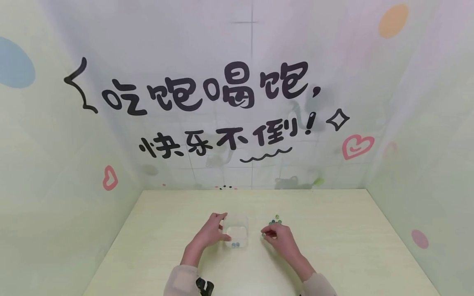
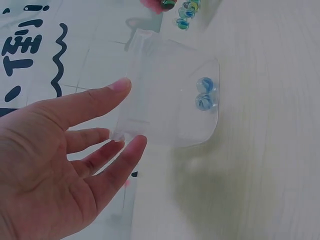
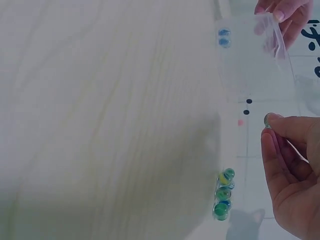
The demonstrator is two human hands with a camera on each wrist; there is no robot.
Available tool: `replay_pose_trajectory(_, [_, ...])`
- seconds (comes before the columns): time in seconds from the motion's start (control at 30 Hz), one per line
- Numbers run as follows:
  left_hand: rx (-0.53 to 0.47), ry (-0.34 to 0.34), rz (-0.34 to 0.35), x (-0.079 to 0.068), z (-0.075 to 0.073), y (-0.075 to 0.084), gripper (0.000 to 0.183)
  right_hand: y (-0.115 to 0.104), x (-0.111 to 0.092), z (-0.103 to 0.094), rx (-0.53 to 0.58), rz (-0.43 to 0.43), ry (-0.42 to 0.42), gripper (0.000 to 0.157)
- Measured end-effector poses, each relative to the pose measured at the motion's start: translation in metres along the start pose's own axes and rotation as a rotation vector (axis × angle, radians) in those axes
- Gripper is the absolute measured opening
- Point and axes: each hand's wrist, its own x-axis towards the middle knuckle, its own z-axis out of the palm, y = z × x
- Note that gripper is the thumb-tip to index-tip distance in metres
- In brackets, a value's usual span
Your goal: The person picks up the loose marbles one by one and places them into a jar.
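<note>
A clear plastic box (image 1: 240, 221) stands on the table with two blue-swirled marbles (image 2: 204, 93) inside, at its near side. My left hand (image 1: 210, 233) holds the box by its left side, thumb at the near part and fingers toward the far corner of the rim. To the right of the box, my right hand (image 1: 282, 237) pinches a greenish glass marble (image 3: 268, 120) between thumb and fingertips, above the table. Several green and blue marbles (image 3: 223, 194) lie in a loose cluster just beyond the right hand.
The pale wood-grain table (image 1: 148, 250) meets a back wall (image 1: 252, 172) with black lettering and drawings. Side walls (image 1: 414, 197) flank it left and right. A small black object (image 1: 204, 285) sits at the left sleeve.
</note>
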Motion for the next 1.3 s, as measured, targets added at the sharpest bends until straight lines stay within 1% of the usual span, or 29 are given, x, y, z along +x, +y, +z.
replay_pose_trajectory(0.07, [-0.011,0.034,0.004,-0.002,0.004,-0.002,0.083,-0.004,0.002,0.000,0.010,-0.001,-0.006,0.016])
replay_pose_trajectory(0.13, [-0.019,0.082,0.003,-0.004,0.008,-0.004,0.079,-0.008,0.003,0.001,0.018,-0.003,-0.010,0.015])
replay_pose_trajectory(0.2, [-0.040,0.133,-0.013,-0.006,0.012,-0.005,0.073,-0.012,0.005,0.002,0.027,-0.008,-0.009,0.015])
replay_pose_trajectory(0.33, [-0.071,0.234,-0.045,-0.006,0.019,-0.005,0.056,-0.018,0.006,0.004,0.039,-0.048,-0.001,0.013])
replay_pose_trajectory(0.4, [-0.077,0.269,-0.058,-0.006,0.021,-0.004,0.051,-0.021,0.007,0.006,0.047,-0.057,-0.003,0.012])
replay_pose_trajectory(0.47, [-0.065,0.299,-0.067,-0.007,0.022,-0.003,0.047,-0.024,0.009,0.008,0.050,-0.048,-0.010,0.012])
replay_pose_trajectory(0.57, [-0.062,0.312,-0.075,-0.007,0.024,-0.002,0.045,-0.029,0.011,0.009,0.052,-0.031,-0.016,0.012])
replay_pose_trajectory(0.8, [0.019,0.325,-0.035,-0.010,0.028,-0.001,0.047,-0.038,0.014,0.013,0.065,-0.025,-0.004,0.013])
replay_pose_trajectory(0.87, [0.014,0.337,-0.029,-0.010,0.030,-0.002,0.048,-0.039,0.016,0.014,0.061,-0.026,0.001,0.013])
replay_pose_trajectory(0.93, [0.015,0.357,-0.015,-0.009,0.033,-0.003,0.048,-0.039,0.016,0.016,0.058,-0.024,0.000,0.013])
replay_pose_trajectory(1.03, [0.026,0.396,-0.020,-0.007,0.038,-0.003,0.048,-0.041,0.017,0.019,0.052,-0.028,-0.007,0.013])
replay_pose_trajectory(1.17, [0.076,0.446,-0.036,-0.005,0.046,-0.005,0.045,-0.042,0.017,0.022,0.064,-0.031,-0.011,0.013])
replay_pose_trajectory(1.3, [0.149,0.500,-0.048,-0.004,0.054,-0.008,0.042,-0.043,0.017,0.023,0.061,-0.036,-0.006,0.013])
